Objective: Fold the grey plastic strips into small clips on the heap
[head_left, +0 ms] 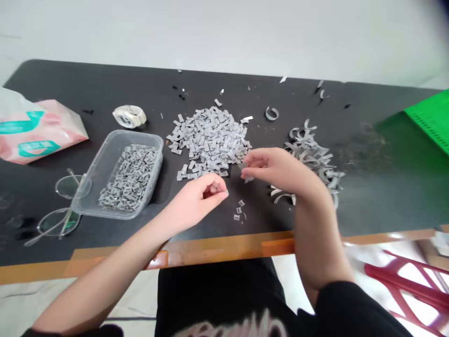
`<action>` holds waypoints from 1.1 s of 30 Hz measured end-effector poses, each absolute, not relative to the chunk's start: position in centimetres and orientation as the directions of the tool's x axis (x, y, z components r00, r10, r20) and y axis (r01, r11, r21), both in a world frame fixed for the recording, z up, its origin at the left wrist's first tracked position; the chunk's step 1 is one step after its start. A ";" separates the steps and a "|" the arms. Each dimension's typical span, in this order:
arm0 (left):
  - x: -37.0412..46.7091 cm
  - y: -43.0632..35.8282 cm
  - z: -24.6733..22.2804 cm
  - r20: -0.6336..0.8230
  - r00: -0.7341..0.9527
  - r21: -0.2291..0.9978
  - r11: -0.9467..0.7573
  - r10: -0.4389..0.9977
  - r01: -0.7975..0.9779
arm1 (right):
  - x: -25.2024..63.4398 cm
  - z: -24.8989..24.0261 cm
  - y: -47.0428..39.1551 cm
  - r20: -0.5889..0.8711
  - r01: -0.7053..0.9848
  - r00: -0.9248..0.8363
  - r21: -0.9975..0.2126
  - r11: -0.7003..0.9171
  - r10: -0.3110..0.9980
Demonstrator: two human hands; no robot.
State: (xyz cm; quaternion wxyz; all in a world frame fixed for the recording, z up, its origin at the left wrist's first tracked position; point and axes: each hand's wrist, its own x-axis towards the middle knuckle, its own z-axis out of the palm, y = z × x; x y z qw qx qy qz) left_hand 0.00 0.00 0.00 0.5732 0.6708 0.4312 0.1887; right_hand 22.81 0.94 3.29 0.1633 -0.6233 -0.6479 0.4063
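Observation:
My left hand (199, 199) is closed in a pinch over the table's front half, thumb against fingertips; a tiny edge shows at the tip, too small to name. Just right of it, my right hand (275, 168) is also pinched, at the right side of a heap of small grey plastic pieces (213, 138). A small grey plastic piece (248, 179) shows at its thumb and fingers, partly hidden. Between the hands and the table's front edge lie a few loose little grey clips (239, 210). Curved grey strips (312, 152) are piled behind and right of my right wrist.
A clear plastic tub (100, 161) holds many small grey clips. Around it are eyeglasses (58, 222), a white watch (129, 117) and a pink tissue pack (45, 131). One curled strip (271, 113) lies toward the back. A green basket (431, 117) stands at far right.

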 end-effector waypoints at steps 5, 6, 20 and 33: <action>0.0 0.2 -1.2 -0.245 0.451 0.955 0.295 0.858 -0.043 | 20.7 0.5 0.9 -0.265 0.221 -0.410 -0.957 -0.187 0.873; 0.0 0.2 -1.5 -0.247 0.450 0.937 0.331 0.858 -0.115 | 20.4 0.2 0.9 -0.249 0.154 -0.424 -0.967 -0.202 0.871; -1.3 -0.4 -0.4 -0.108 0.529 0.839 0.363 0.842 -0.406 | 18.1 1.2 -1.2 -0.262 -0.403 -0.513 -0.767 -0.499 0.818; -1.2 -0.5 0.3 -0.194 0.561 0.748 0.491 0.805 -0.446 | 17.9 1.7 -1.8 -0.190 -0.324 -0.377 -0.890 -0.322 0.906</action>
